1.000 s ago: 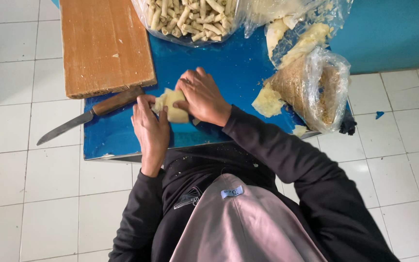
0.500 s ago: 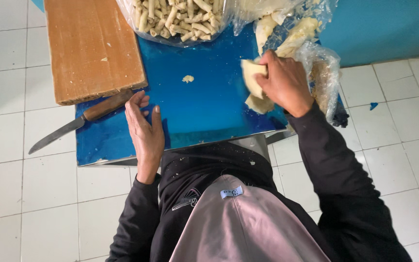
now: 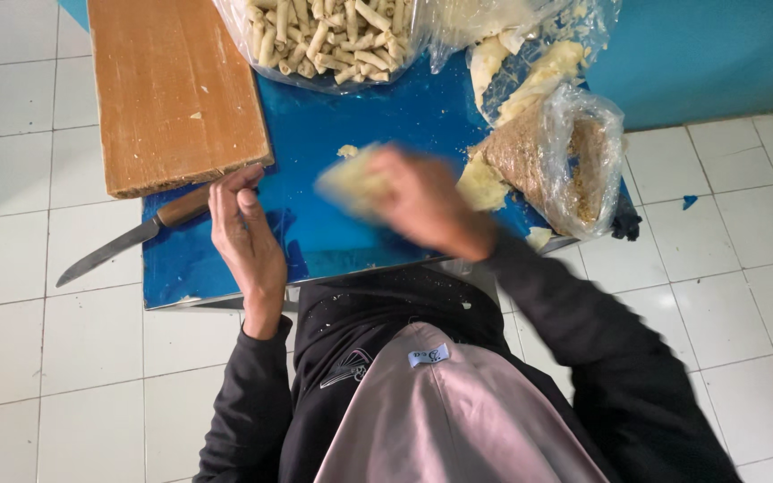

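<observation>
White floor tiles surrounded the blue tabletop (image 3: 404,116) where the blurred right hand (image 3: 427,201) pinched a thin, pale, floppy pastry sheet (image 3: 351,179), likely light, tearable and best held by its edge, while the left hand (image 3: 245,237) lay flat and spread just beside the wooden-handled knife (image 3: 136,237).

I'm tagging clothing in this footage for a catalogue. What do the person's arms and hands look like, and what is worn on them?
Both arms are covered by long black sleeves that reach the wrists. The left hand is bare, with no glove, ring or watch showing. The right hand is blurred, but it also looks bare, with no glove visible. The black fabric near the chest carries a few pale specks.
</observation>
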### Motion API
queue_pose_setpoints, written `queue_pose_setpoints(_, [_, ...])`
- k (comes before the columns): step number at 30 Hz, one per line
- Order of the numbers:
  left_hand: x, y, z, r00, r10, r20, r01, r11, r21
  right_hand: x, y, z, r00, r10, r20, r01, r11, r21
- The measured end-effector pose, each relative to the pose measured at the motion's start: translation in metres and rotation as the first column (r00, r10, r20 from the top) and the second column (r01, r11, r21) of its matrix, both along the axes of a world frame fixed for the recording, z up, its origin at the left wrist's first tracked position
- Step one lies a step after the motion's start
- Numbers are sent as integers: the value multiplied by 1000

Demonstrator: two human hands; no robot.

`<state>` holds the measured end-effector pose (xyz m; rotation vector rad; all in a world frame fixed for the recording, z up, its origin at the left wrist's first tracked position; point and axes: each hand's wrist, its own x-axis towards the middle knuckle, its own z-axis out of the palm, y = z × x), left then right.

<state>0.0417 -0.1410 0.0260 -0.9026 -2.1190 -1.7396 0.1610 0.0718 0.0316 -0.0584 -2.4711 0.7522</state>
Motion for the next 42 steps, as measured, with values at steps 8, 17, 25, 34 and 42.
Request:
queue_pose_setpoints(8, [1, -6, 4, 995, 67, -70, -69, 997, -28, -123, 19, -62, 987, -154, 54, 139, 967, 213])
queue_pose_setpoints(17, [7, 8, 0, 999, 20, -33, -24, 992, -122, -5, 138, -7, 770, -575, 277, 392, 768, 506])
queue_pose_setpoints(25, [19, 43, -3, 944, -130, 302, 178, 974, -139, -11, 129, 16, 980, -198, -9, 182, 878, 443])
queue_pose_setpoints(34, [19, 56, 0, 966, -242, -95, 224, 961, -164, 15, 139, -1, 944, -141, 297, -77, 782, 618])
queue_pose_setpoints(42, [32, 67, -1, 924, -374, -79, 353, 914, -201, 25, 125, 20, 944, -7, 331, -150, 883, 445])
